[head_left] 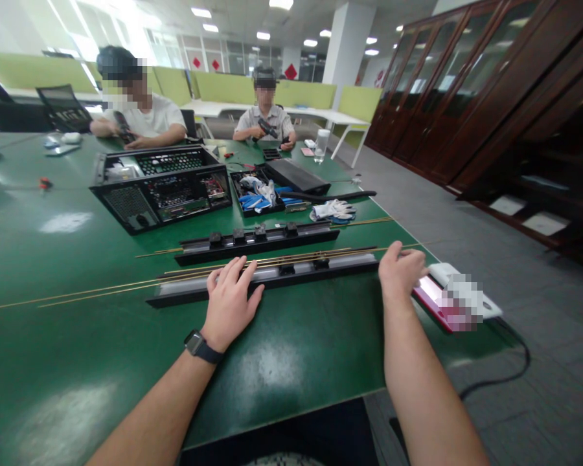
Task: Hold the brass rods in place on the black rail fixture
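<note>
My left hand [230, 307], a dark watch [201, 346] on its wrist, lies with fingers spread across the near black rail [301, 280]. Its fingertips touch the long thin brass-coloured rods [102, 288] lying along that rail. My right hand [399, 275] is closed in a pinch at the rail's right end, around a rod whose tip shows beyond the knuckles. Small black blocks [321, 260] sit in the rail's pale channel. Behind it lies a second black rail [267, 251] with several dark blocks, and more thin rods [369, 221] stick out past both its ends.
An opened black computer case [175, 191] stands at the back left. Beside it are a tray of blue-white gloves [258, 196], a flat black box [298, 176] and loose gloves [334, 210]. A phone [437, 301] lies near the right table edge. Two people sit across the table.
</note>
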`<state>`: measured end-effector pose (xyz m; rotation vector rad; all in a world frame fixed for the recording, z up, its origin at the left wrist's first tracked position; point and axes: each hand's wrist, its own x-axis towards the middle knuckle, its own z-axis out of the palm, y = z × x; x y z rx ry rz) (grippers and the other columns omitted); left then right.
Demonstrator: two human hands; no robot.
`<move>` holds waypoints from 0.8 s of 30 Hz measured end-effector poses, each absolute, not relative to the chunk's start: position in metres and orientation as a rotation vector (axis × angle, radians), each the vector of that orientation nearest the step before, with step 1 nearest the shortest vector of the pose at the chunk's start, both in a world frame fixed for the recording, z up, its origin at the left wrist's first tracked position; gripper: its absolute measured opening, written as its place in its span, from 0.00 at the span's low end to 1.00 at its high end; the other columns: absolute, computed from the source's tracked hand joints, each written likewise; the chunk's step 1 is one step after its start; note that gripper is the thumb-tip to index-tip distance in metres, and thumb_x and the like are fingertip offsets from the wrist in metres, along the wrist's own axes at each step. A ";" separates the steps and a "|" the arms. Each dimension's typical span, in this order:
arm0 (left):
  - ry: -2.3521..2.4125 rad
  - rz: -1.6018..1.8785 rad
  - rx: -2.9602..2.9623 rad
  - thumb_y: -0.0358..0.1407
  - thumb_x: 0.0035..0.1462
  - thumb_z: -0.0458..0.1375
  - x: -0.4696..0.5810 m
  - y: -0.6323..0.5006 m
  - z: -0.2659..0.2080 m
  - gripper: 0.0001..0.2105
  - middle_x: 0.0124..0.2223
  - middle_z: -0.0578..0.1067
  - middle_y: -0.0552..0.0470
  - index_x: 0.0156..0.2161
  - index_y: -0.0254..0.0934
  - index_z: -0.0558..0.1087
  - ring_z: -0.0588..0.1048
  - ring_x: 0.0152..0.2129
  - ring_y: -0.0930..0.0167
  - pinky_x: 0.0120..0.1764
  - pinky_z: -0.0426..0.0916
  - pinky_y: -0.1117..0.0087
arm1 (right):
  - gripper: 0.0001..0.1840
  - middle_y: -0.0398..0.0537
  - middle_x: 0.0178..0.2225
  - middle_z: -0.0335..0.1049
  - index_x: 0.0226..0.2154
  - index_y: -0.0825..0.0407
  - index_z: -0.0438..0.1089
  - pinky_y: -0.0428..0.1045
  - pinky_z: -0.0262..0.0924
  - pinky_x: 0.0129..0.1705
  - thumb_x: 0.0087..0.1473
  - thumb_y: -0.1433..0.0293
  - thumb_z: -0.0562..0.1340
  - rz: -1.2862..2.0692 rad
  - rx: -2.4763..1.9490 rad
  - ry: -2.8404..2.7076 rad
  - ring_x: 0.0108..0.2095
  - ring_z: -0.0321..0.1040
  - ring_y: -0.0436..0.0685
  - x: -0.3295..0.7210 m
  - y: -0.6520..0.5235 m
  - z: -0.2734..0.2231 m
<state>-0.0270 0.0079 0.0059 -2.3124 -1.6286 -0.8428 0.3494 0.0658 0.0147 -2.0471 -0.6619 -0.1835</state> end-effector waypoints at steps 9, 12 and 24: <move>-1.629 -0.861 -2.318 0.41 0.67 0.56 -0.027 0.008 0.006 0.21 0.65 0.71 0.39 0.62 0.39 0.70 0.67 0.64 0.55 0.61 0.56 0.50 | 0.16 0.62 0.46 0.69 0.34 0.47 0.59 0.72 0.57 0.53 0.60 0.52 0.56 -0.163 -2.082 -0.663 0.53 0.63 0.77 0.348 0.065 0.018; -1.633 -0.859 -2.318 0.41 0.67 0.56 -0.027 0.008 0.006 0.21 0.65 0.70 0.39 0.63 0.39 0.69 0.66 0.64 0.55 0.61 0.56 0.50 | 0.17 0.63 0.46 0.70 0.34 0.47 0.59 0.71 0.58 0.53 0.61 0.51 0.55 -0.141 -2.107 -0.660 0.54 0.63 0.77 0.348 0.065 0.018; -1.636 -0.856 -2.326 0.41 0.67 0.56 -0.028 0.008 0.007 0.22 0.65 0.70 0.39 0.63 0.39 0.69 0.66 0.64 0.54 0.61 0.56 0.50 | 0.18 0.61 0.44 0.71 0.32 0.47 0.59 0.70 0.59 0.52 0.61 0.51 0.53 -0.146 -2.121 -0.672 0.51 0.65 0.76 0.348 0.067 0.016</move>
